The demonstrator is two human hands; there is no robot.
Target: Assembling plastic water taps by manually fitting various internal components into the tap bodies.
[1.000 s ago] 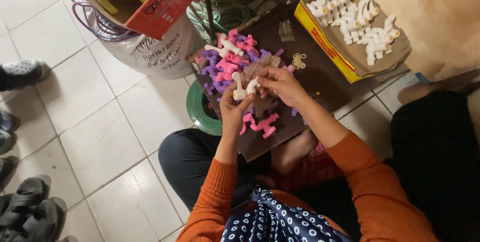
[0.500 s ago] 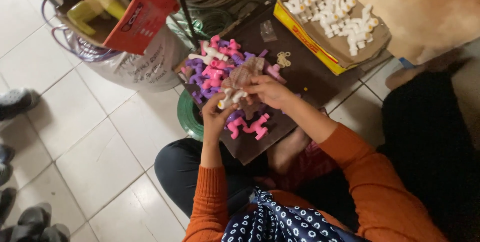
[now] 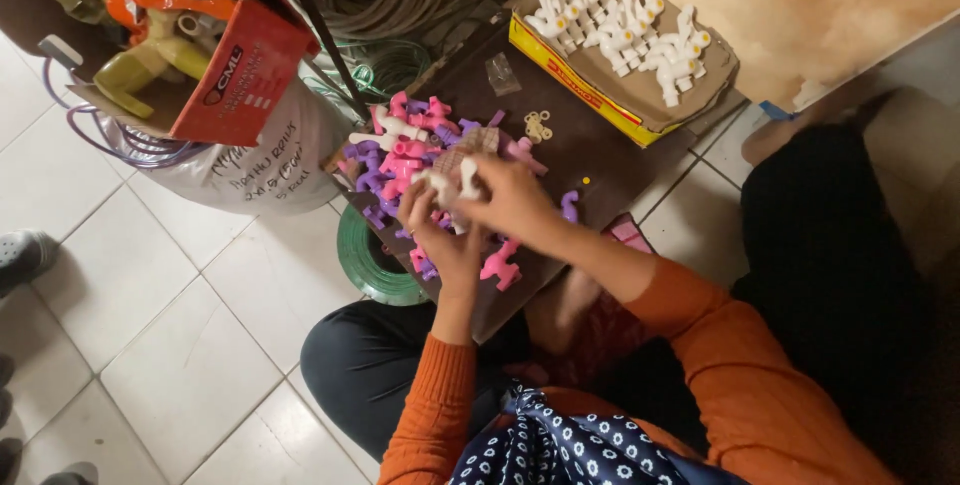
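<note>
The left hand [image 3: 445, 240] and right hand [image 3: 510, 200] meet over a dark board [image 3: 600, 160], both pinching one white fitting [image 3: 452, 183] between the fingers just above the coloured pile. Judging by the layout, the work looks partly through: a box [image 3: 560, 60] at the far end of the board carries roughly twenty white taps [image 3: 625, 25] lined up in rows, while a loose heap of pink and purple parts [image 3: 405, 150], perhaps twenty or more and too tangled to count, waits by the hands. Two pink parts [image 3: 500, 265] lie nearest the person. A few small pale rings [image 3: 538, 127] sit between heap and box; their number is unclear.
</note>
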